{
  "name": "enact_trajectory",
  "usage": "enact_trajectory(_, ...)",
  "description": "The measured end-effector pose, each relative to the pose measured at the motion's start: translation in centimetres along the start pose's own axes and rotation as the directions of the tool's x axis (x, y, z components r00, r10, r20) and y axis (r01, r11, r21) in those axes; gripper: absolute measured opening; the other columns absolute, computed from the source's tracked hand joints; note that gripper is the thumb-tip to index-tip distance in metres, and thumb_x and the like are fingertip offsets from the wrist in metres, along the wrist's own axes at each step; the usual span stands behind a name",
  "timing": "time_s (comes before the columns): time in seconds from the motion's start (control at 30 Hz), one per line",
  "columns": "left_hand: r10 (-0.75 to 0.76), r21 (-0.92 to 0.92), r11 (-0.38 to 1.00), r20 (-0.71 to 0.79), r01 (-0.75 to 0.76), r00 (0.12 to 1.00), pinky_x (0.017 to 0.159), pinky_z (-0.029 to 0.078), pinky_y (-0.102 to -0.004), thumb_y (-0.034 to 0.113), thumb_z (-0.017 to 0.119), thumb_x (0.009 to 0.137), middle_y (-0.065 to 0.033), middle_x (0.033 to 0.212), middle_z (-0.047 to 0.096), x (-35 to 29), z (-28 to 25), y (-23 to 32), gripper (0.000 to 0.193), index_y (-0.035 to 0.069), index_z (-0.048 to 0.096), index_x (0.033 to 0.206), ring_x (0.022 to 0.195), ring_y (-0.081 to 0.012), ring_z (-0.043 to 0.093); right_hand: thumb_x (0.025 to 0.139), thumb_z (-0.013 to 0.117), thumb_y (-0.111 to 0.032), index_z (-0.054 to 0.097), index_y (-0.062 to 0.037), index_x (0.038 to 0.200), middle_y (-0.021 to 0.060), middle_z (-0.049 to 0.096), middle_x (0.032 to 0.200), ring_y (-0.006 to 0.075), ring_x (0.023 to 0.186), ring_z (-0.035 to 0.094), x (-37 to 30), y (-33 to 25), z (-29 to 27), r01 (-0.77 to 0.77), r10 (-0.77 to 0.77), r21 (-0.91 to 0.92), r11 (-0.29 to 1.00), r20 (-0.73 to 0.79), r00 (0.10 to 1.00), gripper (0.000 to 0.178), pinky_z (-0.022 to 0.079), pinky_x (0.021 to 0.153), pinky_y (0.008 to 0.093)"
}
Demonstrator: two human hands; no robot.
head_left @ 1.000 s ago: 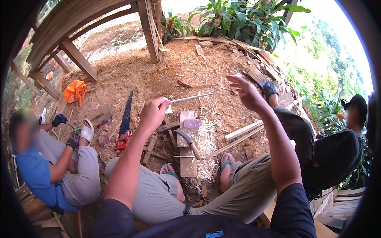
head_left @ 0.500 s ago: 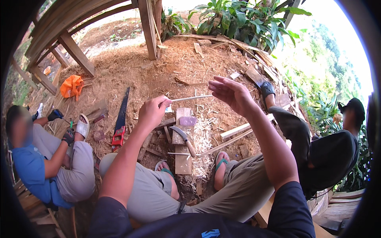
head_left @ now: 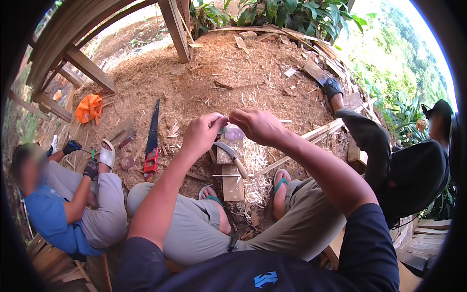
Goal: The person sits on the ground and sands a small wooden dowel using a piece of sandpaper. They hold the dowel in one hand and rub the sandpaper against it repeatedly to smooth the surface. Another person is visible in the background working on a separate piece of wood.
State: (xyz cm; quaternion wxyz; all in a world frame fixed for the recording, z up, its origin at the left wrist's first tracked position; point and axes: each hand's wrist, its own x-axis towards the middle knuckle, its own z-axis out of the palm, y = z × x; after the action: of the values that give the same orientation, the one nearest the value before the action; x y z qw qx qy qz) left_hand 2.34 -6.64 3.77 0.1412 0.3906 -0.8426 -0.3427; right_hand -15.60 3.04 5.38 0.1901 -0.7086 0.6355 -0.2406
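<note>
My left hand (head_left: 202, 131) and my right hand (head_left: 257, 125) meet in front of me, fingertips pinched close together. Both grip a thin pale wooden stick (head_left: 286, 120); one end shows past my right hand, and its middle is hidden behind that hand. Below them a knife with a curved blade and wooden handle (head_left: 238, 166) rests on a wooden block (head_left: 233, 190). Across the block lies another thin stick (head_left: 219, 175). A purplish rectangular block (head_left: 236, 133) is partly covered by my right hand.
Pale shavings (head_left: 258, 187) pile beside the block, between my sandalled feet. Left of my knee lies a red-handled saw (head_left: 152, 146); farther left, an orange bag (head_left: 89, 108). A person in blue (head_left: 53, 209) sits left, someone in dark clothes (head_left: 413, 175) right. Long wood strips (head_left: 311, 138) lie on the ground.
My right hand has moved left and down from its open pose and closed on the stick next to my left hand. My left hand has shifted slightly right. The view has tilted a little.
</note>
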Motion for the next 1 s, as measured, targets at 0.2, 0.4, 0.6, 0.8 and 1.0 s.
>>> enact_trajectory(0.2, -0.020, -0.037, 0.999, -0.090, 0.016, 0.996, 0.068, 0.050, -0.0381, 0.048, 0.046, 0.099, -0.0085, 0.081, 0.071, 0.9, 0.0, -1.2, 0.043, 0.014, 0.072, 0.096, 0.076, -0.0261, 0.068, 0.103, 0.042, -0.037, 0.067, -0.0082, 0.115, 0.0111, 0.068, 0.095, 0.0191, 0.071, 0.063, 1.6, 2.9, -0.2, -0.305, 0.318, 0.400, 0.864, 0.036, 0.947, 0.040, 0.052, 0.066, 0.0355)
enact_trajectory(0.4, -0.030, -0.008, 1.000, -0.021, 0.030, 0.999, 0.069, 0.050, -0.0385, 0.051, 0.043, 0.099, -0.0091, 0.082, 0.071, -0.1, 0.8, -0.8, 0.047, 0.014, 0.072, 0.095, 0.078, -0.0271, 0.069, 0.102, 0.046, -0.009, 0.048, 0.0008, 0.135, 0.0056, 0.061, 0.096, 0.0079, 0.082, 0.057, 1.1, 4.9, -0.5, -0.240, 0.338, 0.963, 0.127, 0.185, 0.923, 0.035, 0.046, 0.069, 0.0213)
enact_trajectory(0.6, 0.011, -0.105, 0.994, 0.236, 0.014, 0.972, 0.070, 0.052, -0.0400, 0.059, 0.049, 0.093, -0.0109, 0.083, 0.072, -1.3, 2.2, 1.7, 0.051, 0.015, 0.074, 0.096, 0.080, -0.0288, 0.069, 0.098, 0.052, -0.002, 0.049, -0.0046, 0.111, 0.0107, 0.062, 0.101, 0.0209, 0.095, 0.065, 0.9, 3.7, -0.9, -0.170, 0.383, 0.985, -0.040, 0.172, 0.908, 0.014, 0.057, 0.085, 0.0322)
enact_trajectory(0.8, 0.099, -0.178, 0.983, 0.290, -0.048, 0.952, 0.061, 0.046, -0.0343, 0.046, 0.052, 0.096, -0.0087, 0.068, 0.065, -1.9, 3.8, 2.1, 0.045, 0.007, 0.069, 0.084, 0.065, -0.0204, 0.062, 0.100, 0.054, -0.017, 0.051, -0.0037, 0.108, 0.0134, 0.067, 0.099, 0.0219, 0.092, 0.069, 1.4, 2.7, -1.3, -0.255, 0.445, 0.961, 0.104, 0.185, 0.876, 0.016, 0.060, 0.080, 0.0343)
enact_trajectory(1.0, 0.052, -0.177, 0.984, 0.313, 0.004, 0.948, 0.064, 0.047, -0.0401, 0.047, 0.046, 0.097, -0.0132, 0.070, 0.065, -0.8, 4.1, 1.0, 0.048, 0.004, 0.065, 0.083, 0.071, -0.0307, 0.066, 0.101, 0.052, -0.022, 0.054, 0.0003, 0.119, 0.0138, 0.068, 0.100, 0.0220, 0.089, 0.070, 1.4, 5.0, -1.9, -0.183, 0.644, 0.969, 0.169, 0.033, 0.765, 0.029, 0.060, 0.078, 0.0341)
